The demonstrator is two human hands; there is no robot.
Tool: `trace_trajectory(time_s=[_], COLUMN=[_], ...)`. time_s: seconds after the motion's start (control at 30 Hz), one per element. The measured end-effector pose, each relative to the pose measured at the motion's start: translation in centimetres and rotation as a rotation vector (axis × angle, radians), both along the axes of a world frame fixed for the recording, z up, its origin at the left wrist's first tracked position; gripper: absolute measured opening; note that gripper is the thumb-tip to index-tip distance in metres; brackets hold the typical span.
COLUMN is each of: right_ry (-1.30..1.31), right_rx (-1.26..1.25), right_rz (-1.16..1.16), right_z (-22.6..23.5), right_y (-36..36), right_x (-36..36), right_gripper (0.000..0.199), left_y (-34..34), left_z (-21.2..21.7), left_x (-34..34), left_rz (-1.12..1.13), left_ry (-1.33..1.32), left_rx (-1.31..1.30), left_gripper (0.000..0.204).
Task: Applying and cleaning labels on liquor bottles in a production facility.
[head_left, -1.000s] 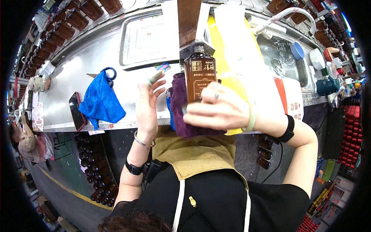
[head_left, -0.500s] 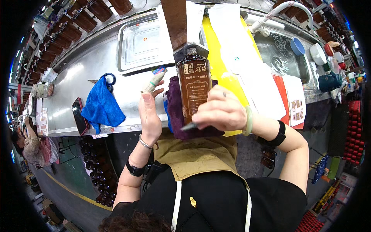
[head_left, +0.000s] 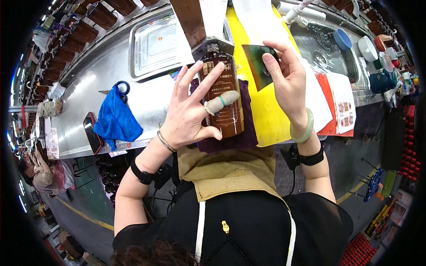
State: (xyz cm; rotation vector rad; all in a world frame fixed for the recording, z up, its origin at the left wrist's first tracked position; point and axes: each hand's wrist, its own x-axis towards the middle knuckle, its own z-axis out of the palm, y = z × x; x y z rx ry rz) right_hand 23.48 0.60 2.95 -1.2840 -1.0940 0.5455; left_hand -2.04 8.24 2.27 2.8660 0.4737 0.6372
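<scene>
A brown glass bottle (head_left: 231, 122) with pale printed lettering lies on a dark purple cloth (head_left: 249, 133), its neck pointing away from me. My left hand (head_left: 188, 106) is over the bottle's face, fingers spread, and one finger wears a knitted cover (head_left: 222, 103) with a green band. Whether that hand presses on the glass is hard to tell. To the right of the bottle, my right hand (head_left: 290, 84) pinches a thin, dark green, glossy sheet (head_left: 257, 66) between thumb and fingers, raised above yellow plastic sheeting (head_left: 266, 126).
Past the bottle's neck stands a brown block (head_left: 188, 22). On the left are a blue cloth (head_left: 116, 119), scissors (head_left: 123, 87) and a phone (head_left: 92, 133). A metal tray (head_left: 153, 51) sits beyond. White paper (head_left: 310, 97) and a sink (head_left: 321, 53) are to the right.
My right hand has left the bottle's lower end, moving right and away with the dark sheet now showing flat. My left hand has come from beside the bottle to over it, fingers spreading.
</scene>
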Motion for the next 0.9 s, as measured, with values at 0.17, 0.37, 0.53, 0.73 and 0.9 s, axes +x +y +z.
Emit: trace_trajectory(time_s=[0.17, 0.37, 0.53, 0.73, 0.9], right_ry=[0.115, 0.144, -0.108, -0.155, -0.212], right_rx=[-0.089, -0.132, -0.168, -0.191, -0.212], right_rz=[-0.005, 0.008, -0.078, -0.142, -0.194], right_z=[0.1, 0.7, -1.0, -0.8, -0.5], right_y=[-3.0, -5.2, -5.1, -4.6, -4.7], right_x=[-1.3, -5.3, -6.4, -6.1, -6.1], right_gripper=[0.029, 0.026, 0.027, 0.025, 0.024], left_y=[-4.1, -8.0, -6.9, -6.7, -7.0], left_z=[-1.7, -3.3, -4.6, -5.0, -4.5], left_x=[-1.5, -1.4, -0.6, -0.8, -0.9], left_rz=[-0.020, 0.190, 0.319, 0.332, 0.346], left_ry=[0.013, -0.256, -0.364, -0.388, -0.391], left_rx=[-0.023, -0.205, -0.457, -0.458, -0.509], left_gripper=[0.092, 0.090, 0.096, 0.091, 0.091])
